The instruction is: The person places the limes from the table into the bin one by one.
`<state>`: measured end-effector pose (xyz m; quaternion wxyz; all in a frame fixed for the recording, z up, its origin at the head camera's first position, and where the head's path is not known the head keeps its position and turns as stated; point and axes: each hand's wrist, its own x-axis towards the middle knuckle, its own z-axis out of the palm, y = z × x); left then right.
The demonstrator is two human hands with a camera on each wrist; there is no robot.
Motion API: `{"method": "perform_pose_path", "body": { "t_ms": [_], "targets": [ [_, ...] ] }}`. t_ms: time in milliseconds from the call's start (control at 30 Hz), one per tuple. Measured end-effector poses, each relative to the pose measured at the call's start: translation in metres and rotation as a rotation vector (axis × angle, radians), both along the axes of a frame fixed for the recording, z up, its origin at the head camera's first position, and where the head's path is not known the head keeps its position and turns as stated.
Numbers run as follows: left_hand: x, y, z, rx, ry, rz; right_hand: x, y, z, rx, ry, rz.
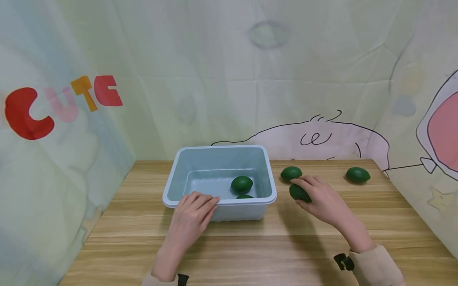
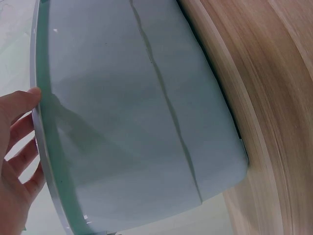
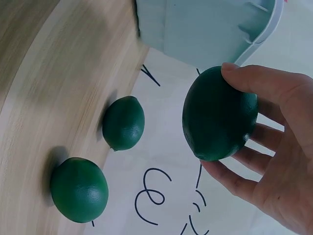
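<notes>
On surface (image 1: 250, 254), tub (image 1: 229, 212) with rim (image 1: 247, 201) pinched in left hand (image 1: 191, 216); off surface, right of tub, lime (image 1: 299, 193) grasped in right hand (image 1: 325, 204).
Tub: probably light, slightly flexible; best taken by rim. Lime: likely light, firm, slick; best taken across middle; real or artificial, impossible to tell. Mostly hidden behind tub's near wall: nearer lime inside (image 1: 245, 196).
</notes>
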<state>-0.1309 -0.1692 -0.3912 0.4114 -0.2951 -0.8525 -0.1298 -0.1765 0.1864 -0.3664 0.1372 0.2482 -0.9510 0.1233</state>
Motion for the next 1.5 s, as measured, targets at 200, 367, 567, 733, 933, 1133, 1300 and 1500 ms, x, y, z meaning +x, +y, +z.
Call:
{"method": "perform_pose_path", "body": {
  "t_ms": [200,367,567,733,933,1133,1300,1500],
  "targets": [
    [-0.001,0.001,0.001,0.008,0.011,-0.01,0.0,-0.002,0.004,-0.001,-0.008,0.004],
    [-0.002,0.001,0.001,0.007,0.013,-0.01,-0.001,-0.005,0.007,-0.005,-0.019,0.0],
    [-0.002,0.001,0.0,0.005,0.002,-0.007,-0.002,-0.009,0.013,0.004,-0.015,0.005],
    [-0.002,0.0,0.0,0.003,-0.007,-0.003,-0.003,-0.012,0.017,0.004,-0.018,0.013],
    [-0.002,-0.001,0.0,0.002,0.005,-0.004,-0.004,-0.016,0.021,0.007,-0.029,0.011],
    [-0.002,-0.001,0.0,0.002,-0.008,-0.004,-0.004,-0.021,0.026,0.021,-0.012,0.018],
    [-0.001,-0.001,-0.001,-0.002,-0.019,-0.001,-0.003,-0.024,0.027,0.032,0.004,0.026],
    [-0.002,-0.001,0.0,0.005,0.006,-0.009,-0.003,-0.027,0.028,0.034,0.021,0.043]
  ]
}}
